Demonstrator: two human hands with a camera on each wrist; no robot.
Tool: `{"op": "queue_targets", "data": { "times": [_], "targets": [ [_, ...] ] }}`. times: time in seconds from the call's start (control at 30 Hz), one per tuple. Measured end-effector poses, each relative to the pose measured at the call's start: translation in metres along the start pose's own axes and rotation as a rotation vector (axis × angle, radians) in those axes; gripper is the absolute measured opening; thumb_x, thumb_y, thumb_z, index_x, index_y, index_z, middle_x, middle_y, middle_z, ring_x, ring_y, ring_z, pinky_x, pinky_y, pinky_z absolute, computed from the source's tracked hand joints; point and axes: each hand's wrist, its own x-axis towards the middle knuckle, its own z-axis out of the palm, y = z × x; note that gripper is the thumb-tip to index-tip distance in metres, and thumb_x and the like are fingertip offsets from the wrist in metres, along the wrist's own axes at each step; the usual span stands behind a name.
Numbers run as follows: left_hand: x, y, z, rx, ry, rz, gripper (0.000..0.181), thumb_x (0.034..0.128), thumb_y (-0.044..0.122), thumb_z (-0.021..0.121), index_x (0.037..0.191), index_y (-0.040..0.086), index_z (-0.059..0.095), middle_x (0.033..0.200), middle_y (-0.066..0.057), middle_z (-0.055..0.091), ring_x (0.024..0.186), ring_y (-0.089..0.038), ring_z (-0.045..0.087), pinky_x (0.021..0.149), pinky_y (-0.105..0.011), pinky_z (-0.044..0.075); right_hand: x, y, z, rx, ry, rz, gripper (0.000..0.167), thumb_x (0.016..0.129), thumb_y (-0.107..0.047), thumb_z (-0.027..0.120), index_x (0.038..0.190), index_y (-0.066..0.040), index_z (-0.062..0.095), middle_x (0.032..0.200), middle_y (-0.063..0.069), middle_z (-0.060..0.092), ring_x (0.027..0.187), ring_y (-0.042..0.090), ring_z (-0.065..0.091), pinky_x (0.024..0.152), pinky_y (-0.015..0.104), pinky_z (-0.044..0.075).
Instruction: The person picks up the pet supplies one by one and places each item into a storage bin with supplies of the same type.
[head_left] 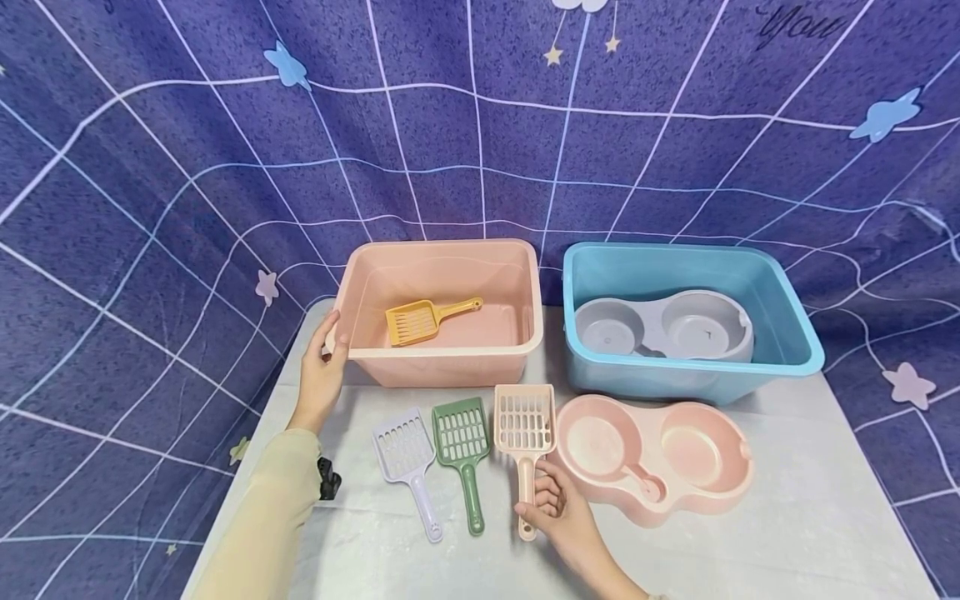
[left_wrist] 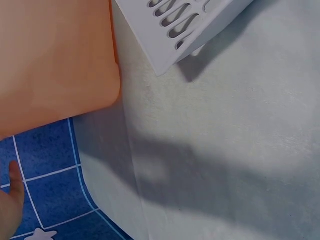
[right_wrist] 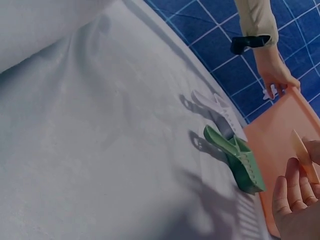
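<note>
The left hand (head_left: 321, 377) grips the front left corner of a pink plastic litter box (head_left: 438, 368), fingers at the rim. A yellow litter scoop (head_left: 415, 323) lies inside that box. By its handle, the right hand (head_left: 561, 510) holds a beige litter scoop (head_left: 527, 458), slotted head pointing away. In the right wrist view its shadow falls on the table, so it looks lifted. To its left lie a green litter scoop (head_left: 469, 475) and a lavender litter scoop (head_left: 422, 492), both with handles toward the person.
A pink double pet bowl (head_left: 651, 500) sits right of the right hand. Behind it stands a blue litter box (head_left: 780, 346) with a grey double bowl (head_left: 651, 321) inside. The pale table (head_left: 810, 492) meets a blue gridded curtain (head_left: 480, 133) at the back and sides.
</note>
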Motion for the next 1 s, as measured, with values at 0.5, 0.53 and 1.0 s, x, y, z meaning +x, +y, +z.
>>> {"op": "queue_targets", "data": {
  "times": [0.5, 0.53, 1.0],
  "targets": [
    [-0.006, 0.019, -0.001, -0.015, -0.01, -0.004, 0.05, 0.1044, 0.012, 0.048, 0.153, 0.004, 0.036, 0.16, -0.014, 0.028, 0.146, -0.029, 0.023, 0.106, -0.053, 0.029, -0.012, -0.017, -0.001, -0.042, -0.031, -0.035, 0.071, 0.076, 0.009, 0.079, 0.138, 0.01, 0.043, 0.098, 0.01, 0.057, 0.078, 0.008, 0.056, 0.068, 0.017, 0.047],
    [-0.006, 0.019, -0.001, -0.017, -0.009, -0.003, 0.05, 0.1044, 0.012, 0.048, 0.152, 0.004, 0.036, 0.16, -0.014, 0.028, 0.146, -0.029, 0.023, 0.106, -0.053, 0.029, -0.013, -0.018, -0.001, -0.045, -0.032, -0.043, 0.071, 0.076, 0.009, 0.078, 0.138, 0.01, 0.043, 0.098, 0.01, 0.057, 0.078, 0.008, 0.056, 0.068, 0.017, 0.048],
    [-0.006, 0.018, 0.0, 0.003, -0.001, -0.001, 0.05, 0.1047, 0.014, 0.048, 0.153, 0.005, 0.036, 0.16, -0.012, 0.029, 0.145, -0.026, 0.025, 0.099, -0.039, 0.032, -0.018, -0.028, -0.001, -0.081, -0.057, -0.166, 0.07, 0.076, 0.006, 0.079, 0.137, 0.008, 0.046, 0.099, 0.011, 0.059, 0.08, 0.008, 0.057, 0.072, 0.02, 0.05]
  ]
}}
